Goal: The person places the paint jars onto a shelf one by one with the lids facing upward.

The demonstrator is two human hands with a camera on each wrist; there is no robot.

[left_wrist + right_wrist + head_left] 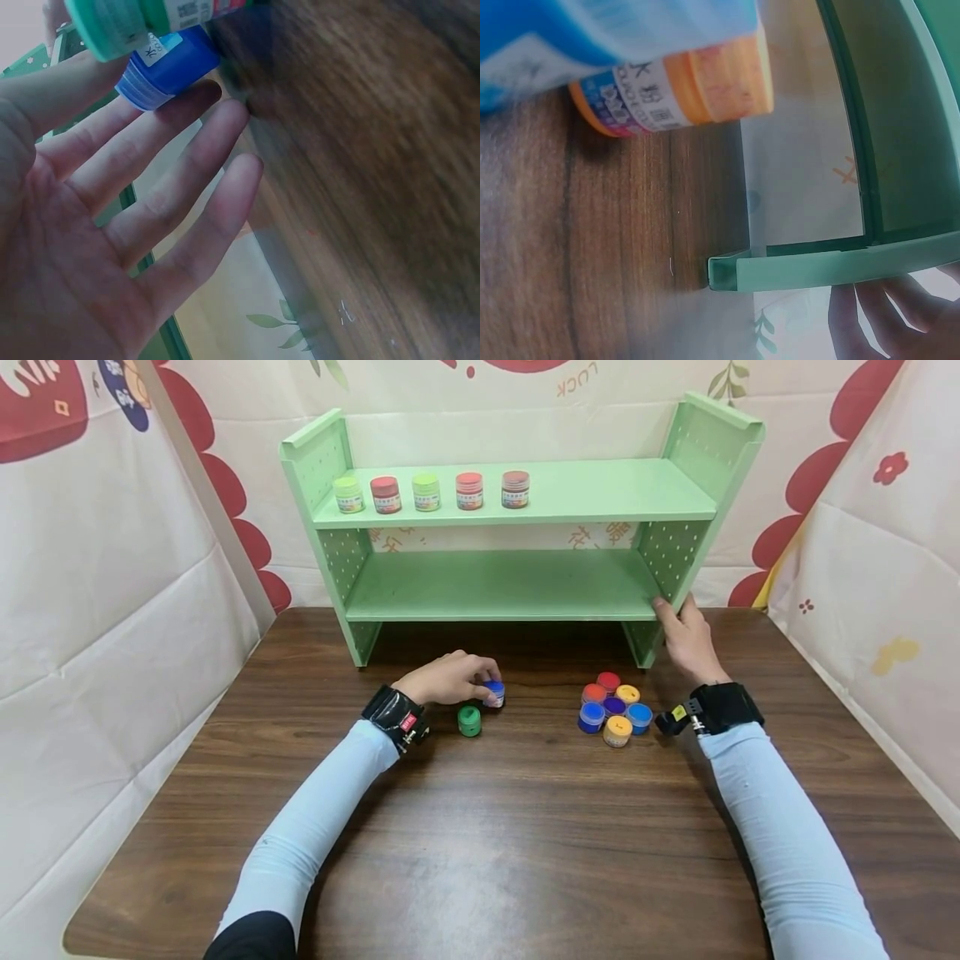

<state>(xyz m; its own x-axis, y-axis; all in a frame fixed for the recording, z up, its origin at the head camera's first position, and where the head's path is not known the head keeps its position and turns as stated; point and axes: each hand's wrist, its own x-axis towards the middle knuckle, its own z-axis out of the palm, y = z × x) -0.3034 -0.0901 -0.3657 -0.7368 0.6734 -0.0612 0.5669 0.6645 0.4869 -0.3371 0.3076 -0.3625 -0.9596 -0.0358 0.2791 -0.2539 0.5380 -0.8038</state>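
Note:
My left hand (452, 677) pinches a small blue paint jar (495, 693) between thumb and fingers, low over the table. In the left wrist view that blue jar (169, 67) lies against the fingers, partly covered by a green-lidded jar (112, 22) nearer the camera. The green jar (469, 722) stands on the table just in front of the left hand. My right hand (690, 642) grips the right side panel of the green shelf (495, 585); in the right wrist view its fingers (877, 315) lie along the panel's outer face.
On the upper board several jars stand in a row, among them a light green jar (348, 495) and a red jar (515, 490). A cluster of jars, with a yellow-orange jar (617, 732) in front, stands on the wooden table (480, 852) near the right wrist. Printed cloth (135, 610) hangs around.

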